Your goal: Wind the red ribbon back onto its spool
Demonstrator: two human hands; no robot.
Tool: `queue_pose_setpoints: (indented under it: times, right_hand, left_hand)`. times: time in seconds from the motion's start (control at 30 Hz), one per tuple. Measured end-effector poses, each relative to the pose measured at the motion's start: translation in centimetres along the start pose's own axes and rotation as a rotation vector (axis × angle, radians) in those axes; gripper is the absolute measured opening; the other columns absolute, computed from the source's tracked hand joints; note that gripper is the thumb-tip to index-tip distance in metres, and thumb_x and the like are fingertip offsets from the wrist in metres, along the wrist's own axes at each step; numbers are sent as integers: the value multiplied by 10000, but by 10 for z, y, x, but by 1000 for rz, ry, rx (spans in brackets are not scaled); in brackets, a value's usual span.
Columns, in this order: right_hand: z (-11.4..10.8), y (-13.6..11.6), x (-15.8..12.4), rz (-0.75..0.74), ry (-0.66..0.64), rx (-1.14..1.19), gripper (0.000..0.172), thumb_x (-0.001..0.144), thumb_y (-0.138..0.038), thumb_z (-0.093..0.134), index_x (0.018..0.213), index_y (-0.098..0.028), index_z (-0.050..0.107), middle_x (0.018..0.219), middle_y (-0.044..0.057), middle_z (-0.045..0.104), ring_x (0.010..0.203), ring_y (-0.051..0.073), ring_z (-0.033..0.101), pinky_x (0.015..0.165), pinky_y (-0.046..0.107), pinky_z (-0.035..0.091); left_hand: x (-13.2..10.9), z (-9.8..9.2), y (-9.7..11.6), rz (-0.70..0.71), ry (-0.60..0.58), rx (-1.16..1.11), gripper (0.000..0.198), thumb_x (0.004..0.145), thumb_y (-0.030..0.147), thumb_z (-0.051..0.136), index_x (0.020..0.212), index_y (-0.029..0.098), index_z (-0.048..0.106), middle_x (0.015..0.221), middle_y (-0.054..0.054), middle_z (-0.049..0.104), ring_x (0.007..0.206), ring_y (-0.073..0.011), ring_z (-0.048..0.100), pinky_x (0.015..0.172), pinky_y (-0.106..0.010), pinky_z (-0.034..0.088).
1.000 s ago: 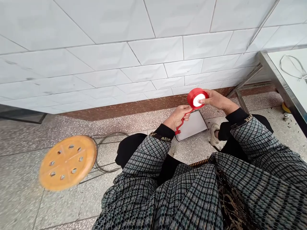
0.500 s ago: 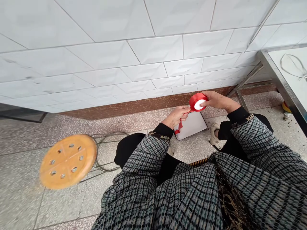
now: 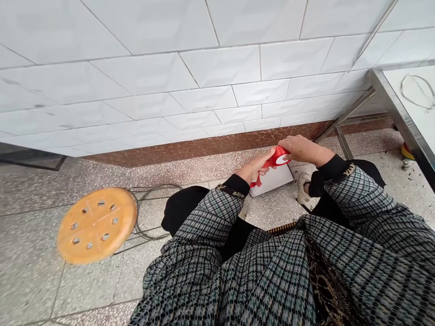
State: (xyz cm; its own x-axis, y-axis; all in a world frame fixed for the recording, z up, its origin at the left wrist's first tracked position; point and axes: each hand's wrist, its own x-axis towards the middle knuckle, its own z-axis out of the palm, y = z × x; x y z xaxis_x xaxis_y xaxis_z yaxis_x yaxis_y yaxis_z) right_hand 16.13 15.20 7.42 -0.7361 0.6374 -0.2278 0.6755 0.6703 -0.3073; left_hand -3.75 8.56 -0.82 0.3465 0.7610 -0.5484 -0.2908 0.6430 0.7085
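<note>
A roll of red ribbon point(image 3: 280, 156) with a white core is between my hands, low in front of the wall. My right hand point(image 3: 299, 148) is closed round the roll from above and the right, its thumb at the core. The fingers of my left hand point(image 3: 255, 167) pinch the red ribbon at the roll's left side, close against it. A short loose ribbon end point(image 3: 256, 182) hangs below my left hand. Under the hands, a white flat board or box point(image 3: 272, 182) lies on the floor, partly hidden by them.
An orange round stool point(image 3: 97, 225) with holes and metal legs stands on the floor at left. A metal-framed table point(image 3: 397, 108) with a loop of thin cord point(image 3: 417, 92) is at right. The white tiled wall point(image 3: 220, 68) rises close ahead. My shoe point(image 3: 303, 189) is beside the white board.
My two hands have come together, the left moving up and right to the roll. The roll has dropped slightly and tilted, and its white core shows less.
</note>
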Motion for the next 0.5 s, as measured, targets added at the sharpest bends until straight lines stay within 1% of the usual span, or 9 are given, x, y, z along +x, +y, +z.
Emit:
queue_pose_setpoints:
  times: [0.1,0.2,0.3,0.33,0.4,0.47,0.5]
  right_hand:
    - [-2,-7,1,13,-9,-76,215,837,-135,848,910,-206,659,1032,150,771,1063,362,696,914,449,447]
    - [-3,-8,4,19,-13,-63,249,797,-108,872,906,-205,670,1031,142,774,1097,364,694,974,474,426]
    - [-3,-4,9,17,38,29,269,780,-101,861,937,-208,671,1026,115,766,1078,337,681,961,457,434]
    - [-3,-1,11,27,76,97,274,777,-118,859,953,-210,670,1020,102,759,1047,318,676,939,443,446]
    - [-4,4,13,63,164,315,285,777,-188,862,980,-215,665,981,65,737,947,266,657,872,404,475]
    - [-3,7,14,84,231,614,315,769,-286,870,990,-221,655,922,26,707,850,215,625,796,363,496]
    - [-3,8,14,78,242,767,337,764,-334,874,990,-221,651,901,13,696,817,198,613,766,349,505]
  left_hand:
    - [2,3,-1,-46,-32,107,568,811,745,776,876,184,720,726,-91,708,433,-36,175,445,-247,80]
    - [1,8,1,-57,-28,75,555,816,726,779,924,185,715,741,-79,706,429,-25,164,441,-239,56]
    - [-2,11,5,-49,-34,-15,563,831,718,763,987,180,703,766,-70,713,424,-13,163,433,-217,56]
    - [-4,12,6,-34,-48,-55,571,843,722,746,1006,176,698,778,-69,718,424,-10,162,428,-209,68]
    - [-7,14,8,19,-87,-141,595,883,739,684,1058,170,692,818,-72,735,424,-6,155,420,-197,100]
    - [-10,16,12,85,-122,-219,624,930,755,601,1122,168,687,860,-76,752,423,-6,145,414,-190,132]
    - [-12,17,13,114,-134,-250,641,949,762,561,1152,166,685,875,-77,758,422,-6,144,411,-190,147]
